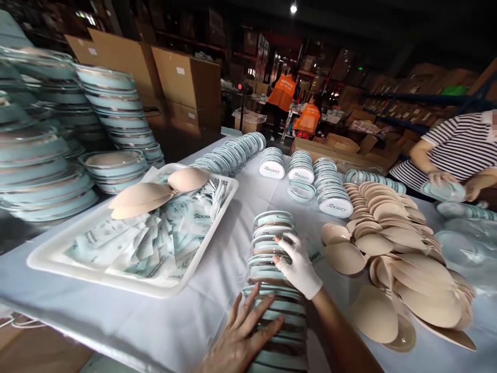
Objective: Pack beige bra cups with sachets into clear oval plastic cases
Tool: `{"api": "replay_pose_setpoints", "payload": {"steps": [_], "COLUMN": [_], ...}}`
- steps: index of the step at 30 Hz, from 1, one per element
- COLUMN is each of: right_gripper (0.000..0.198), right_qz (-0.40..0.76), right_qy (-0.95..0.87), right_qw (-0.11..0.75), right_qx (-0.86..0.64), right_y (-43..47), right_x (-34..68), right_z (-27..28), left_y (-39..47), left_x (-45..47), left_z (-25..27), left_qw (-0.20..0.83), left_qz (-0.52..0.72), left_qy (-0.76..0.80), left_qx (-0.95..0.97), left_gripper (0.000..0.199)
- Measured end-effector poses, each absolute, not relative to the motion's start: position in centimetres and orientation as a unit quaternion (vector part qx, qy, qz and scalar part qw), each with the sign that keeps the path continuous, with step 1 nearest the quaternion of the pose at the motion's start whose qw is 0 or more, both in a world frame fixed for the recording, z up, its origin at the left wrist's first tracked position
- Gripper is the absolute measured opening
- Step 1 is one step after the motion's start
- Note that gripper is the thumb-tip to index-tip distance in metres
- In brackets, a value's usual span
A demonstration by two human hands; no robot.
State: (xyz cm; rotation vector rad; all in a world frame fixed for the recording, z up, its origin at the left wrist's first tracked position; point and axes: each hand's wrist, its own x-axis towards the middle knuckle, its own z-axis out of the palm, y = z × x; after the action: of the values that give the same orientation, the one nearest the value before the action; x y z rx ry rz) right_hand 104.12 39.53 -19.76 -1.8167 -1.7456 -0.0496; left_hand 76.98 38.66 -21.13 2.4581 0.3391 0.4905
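A row of pale-blue cases (267, 272) lies mid-counter (240, 228), its long axis running near to far, the cases' flat faces turned near and far. The bare left hand (244, 331) spreads over its near part; the white-gloved right hand (301, 269), fingers parted, touches farther along. A white tray (116, 284) sits left, beige pads (423, 290) right.

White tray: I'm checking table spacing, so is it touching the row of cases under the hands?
Apart: the head view shows white cloth between the white tray and the row of cases.
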Motion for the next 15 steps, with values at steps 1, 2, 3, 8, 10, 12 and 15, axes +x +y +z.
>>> {"api": "replay_pose_setpoints", "payload": {"steps": [1, 2, 3, 8, 10, 12, 15], "right_gripper": [0.047, 0.047, 0.047, 0.049, 0.05, 0.056, 0.065], "right_qz": [-0.023, -0.027, -0.031, -0.03, -0.002, 0.05, 0.149], "right_qy": [-0.664, -0.665, -0.667, -0.674, -0.676, -0.651, -0.482], "right_qw": [0.304, 0.303, 0.301, 0.318, 0.339, 0.392, 0.534], "right_qx": [-0.683, -0.682, -0.681, -0.666, -0.654, -0.648, -0.679], "right_y": [39.2, 38.8, 38.5, 38.0, 38.1, 38.3, 39.1], "right_x": [104.1, 104.0, 104.0, 103.9, 104.7, 106.2, 109.2], "right_z": [-19.8, -19.9, -20.0, -20.7, -21.2, -21.7, -22.9], "left_y": [38.9, 39.3, 40.1, 49.0, 53.6, 57.3, 59.5], "left_x": [76.5, 76.3, 76.3, 83.7, 88.5, 92.2, 94.7], "left_z": [-21.3, -21.2, -20.9, -17.2, -16.4, -16.4, -17.9], "left_qw": [0.305, 0.316, 0.333, 0.36, 0.373, 0.445, 0.501], "left_qz": [0.202, 0.225, 0.257, 0.385, 0.331, 0.236, 0.173], "left_qy": [0.125, 0.124, 0.128, 0.24, 0.296, 0.285, 0.241], "left_qx": [0.922, 0.913, 0.898, 0.815, 0.815, 0.816, 0.813], "left_gripper": [0.093, 0.093, 0.091, 0.055, 0.059, 0.06, 0.062]}}
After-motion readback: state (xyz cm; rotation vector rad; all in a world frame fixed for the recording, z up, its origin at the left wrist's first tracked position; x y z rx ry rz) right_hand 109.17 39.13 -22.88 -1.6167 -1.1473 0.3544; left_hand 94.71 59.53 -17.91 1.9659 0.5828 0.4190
